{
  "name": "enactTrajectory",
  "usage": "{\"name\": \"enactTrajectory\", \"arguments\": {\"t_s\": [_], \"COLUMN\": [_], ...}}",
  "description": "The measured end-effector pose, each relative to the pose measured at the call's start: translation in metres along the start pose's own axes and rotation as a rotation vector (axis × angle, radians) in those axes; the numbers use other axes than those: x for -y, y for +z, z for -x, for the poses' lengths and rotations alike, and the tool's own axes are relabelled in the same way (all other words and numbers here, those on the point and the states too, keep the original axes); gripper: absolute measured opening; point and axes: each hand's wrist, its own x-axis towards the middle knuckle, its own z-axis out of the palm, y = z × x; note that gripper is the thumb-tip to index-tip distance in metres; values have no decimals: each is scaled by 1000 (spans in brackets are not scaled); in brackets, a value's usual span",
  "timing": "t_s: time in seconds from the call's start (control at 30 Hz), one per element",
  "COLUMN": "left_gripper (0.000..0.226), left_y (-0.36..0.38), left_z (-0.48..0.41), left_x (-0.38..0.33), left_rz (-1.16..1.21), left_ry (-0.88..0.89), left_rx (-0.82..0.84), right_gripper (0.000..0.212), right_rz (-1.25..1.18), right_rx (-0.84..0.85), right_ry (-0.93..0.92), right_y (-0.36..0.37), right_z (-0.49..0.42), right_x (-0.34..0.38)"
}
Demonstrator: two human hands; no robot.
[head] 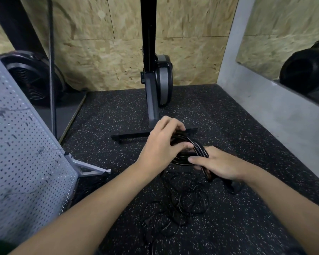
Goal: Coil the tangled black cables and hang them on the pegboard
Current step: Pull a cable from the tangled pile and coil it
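Both hands grip a coil of black cable (199,147) above the speckled floor (247,223): the left hand (161,144) curls over its far left side, and the right hand (221,167) clasps its near right side. More tangled cables (180,208) lie on the floor just nearer. The grey pegboard (26,148) leans at the left

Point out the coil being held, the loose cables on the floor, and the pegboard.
coiled cable (196,144), head view, top arc of loop.
loose cables (180,207), head view, middle of tangle.
pegboard (26,144), head view, perforated face.
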Motion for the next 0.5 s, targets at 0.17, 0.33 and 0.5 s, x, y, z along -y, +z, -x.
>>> {"name": "enactTrajectory", "arguments": {"t_s": [0.17,0.33,0.5], "left_gripper": [23,19,10], "left_y": [-15,-9,0], "left_z": [-1,17,15], "left_x": [17,47,34], "left_rz": [68,179,249], "left_ry": [-202,-369,-425], "left_rx": [-8,502,275], "right_gripper": [38,37,28], "right_rz": [-101,-305,-459], "right_rx": [-52,-159,-270], "right_ry": [41,-70,-157], "right_y": [-7,-15,-8], "right_z": [5,11,8], "right_x": [-3,-6,2]}}
